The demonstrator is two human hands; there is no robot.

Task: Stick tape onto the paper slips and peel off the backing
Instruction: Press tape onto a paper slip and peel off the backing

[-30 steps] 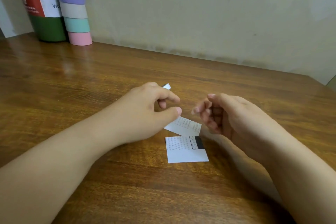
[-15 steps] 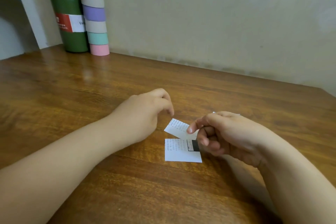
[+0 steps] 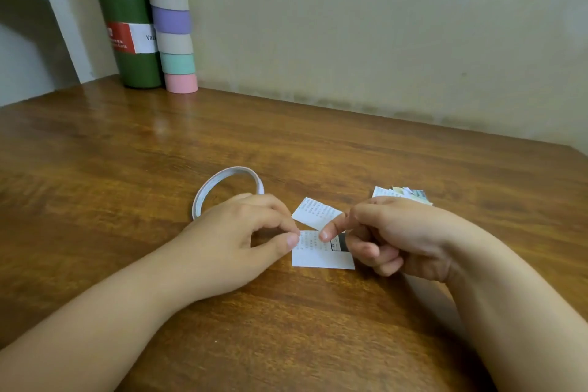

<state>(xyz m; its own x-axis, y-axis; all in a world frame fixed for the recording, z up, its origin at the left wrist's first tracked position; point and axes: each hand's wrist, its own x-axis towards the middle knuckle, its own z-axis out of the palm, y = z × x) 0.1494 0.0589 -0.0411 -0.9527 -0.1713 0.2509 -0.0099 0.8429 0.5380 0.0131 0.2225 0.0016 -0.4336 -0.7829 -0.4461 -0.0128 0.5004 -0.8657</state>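
A white printed paper slip (image 3: 321, 256) with a black patch at its right edge lies flat on the wooden table (image 3: 286, 143). My left hand (image 3: 241, 232) pinches its upper left corner between thumb and forefinger. My right hand (image 3: 401, 232) presses its straight index fingertip onto the top of the slip, with the other fingers curled. A second slip (image 3: 316, 212) lies just behind, tilted. A thin white tape roll (image 3: 222, 183) lies flat behind my left hand. No loose tape or backing is visible.
A small pile of paper slips (image 3: 405, 193) peeks out behind my right hand. At the back left stand a green bottle (image 3: 132, 41) and a stack of pastel tape rolls (image 3: 173, 22) against the wall. A grey shelf edge (image 3: 57, 9) is at far left.
The view has tilted up, showing the tape roll and the pile. My right index finger has moved from the rear slip onto the front slip. My left hand has come down to that slip's corner.
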